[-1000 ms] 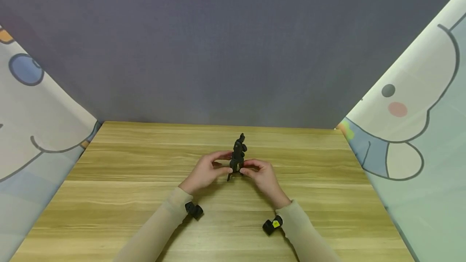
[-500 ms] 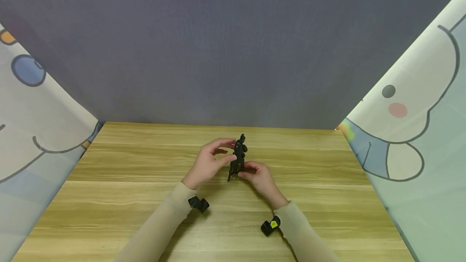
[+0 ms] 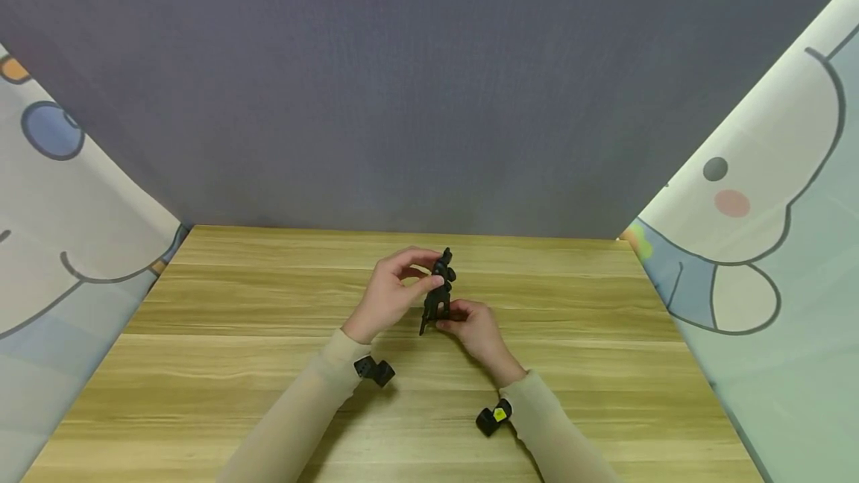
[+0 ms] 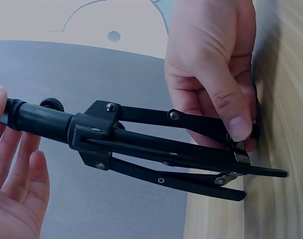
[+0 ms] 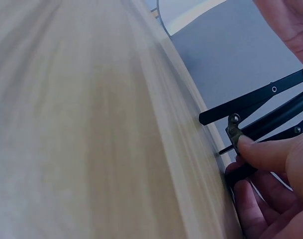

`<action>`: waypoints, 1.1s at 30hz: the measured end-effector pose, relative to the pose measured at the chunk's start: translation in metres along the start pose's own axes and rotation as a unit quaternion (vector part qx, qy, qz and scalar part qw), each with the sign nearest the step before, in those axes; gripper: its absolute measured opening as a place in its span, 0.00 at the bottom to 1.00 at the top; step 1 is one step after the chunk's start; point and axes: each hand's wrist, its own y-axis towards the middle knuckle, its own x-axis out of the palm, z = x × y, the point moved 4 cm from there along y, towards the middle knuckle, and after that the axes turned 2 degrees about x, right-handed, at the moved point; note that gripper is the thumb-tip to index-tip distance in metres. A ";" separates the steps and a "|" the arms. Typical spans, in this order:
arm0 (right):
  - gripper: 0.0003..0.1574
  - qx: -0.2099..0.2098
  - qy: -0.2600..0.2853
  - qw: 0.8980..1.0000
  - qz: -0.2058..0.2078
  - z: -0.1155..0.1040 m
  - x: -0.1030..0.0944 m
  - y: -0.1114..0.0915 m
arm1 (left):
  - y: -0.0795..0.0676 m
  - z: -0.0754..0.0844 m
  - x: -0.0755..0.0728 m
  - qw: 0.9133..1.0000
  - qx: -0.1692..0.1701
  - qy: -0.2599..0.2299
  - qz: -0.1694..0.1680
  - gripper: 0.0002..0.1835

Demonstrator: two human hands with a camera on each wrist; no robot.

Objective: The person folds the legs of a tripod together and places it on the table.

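Note:
A black mini tripod (image 3: 440,291) stands upright over the middle of the wooden table, head end up. Its hinged legs (image 4: 181,186) are partly spread, with small metal braces (image 4: 241,157) near the feet, as the left wrist view shows. My left hand (image 3: 389,289) holds the tripod's upper column between thumb and fingers; in the left wrist view only part of that hand (image 4: 17,184) appears. Low down at the foot end, my right hand (image 3: 478,330) pinches one leg and its brace. In the right wrist view the right thumb (image 5: 265,154) presses against the brace.
The wooden table (image 3: 235,379) spreads around both arms. A grey fabric panel (image 3: 403,95) rises behind its far edge, and cartoon-printed sheets (image 3: 745,229) flank it. Each wrist carries a small black camera (image 3: 374,371).
My left hand has slid up from the tripod's legs to its upper column. The right hand has shifted slightly left and down at the foot end. The tripod has stayed almost in place.

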 end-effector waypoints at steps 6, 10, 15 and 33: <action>0.08 0.005 -0.015 1.000 0.010 -0.001 0.000 0.000 | 0.002 0.002 0.000 1.000 0.011 0.000 0.010 0.15; 0.07 0.009 -0.018 1.000 0.018 -0.002 0.000 -0.001 | 0.003 0.004 -0.001 1.000 0.018 0.004 0.012 0.14; 0.06 0.011 -0.013 0.999 0.028 -0.001 -0.002 -0.001 | 0.001 0.004 -0.004 1.000 0.017 0.010 0.019 0.14; 0.08 0.011 0.027 0.996 0.080 0.000 -0.036 -0.007 | -0.010 -0.017 -0.031 0.994 -0.021 -0.059 0.087 0.16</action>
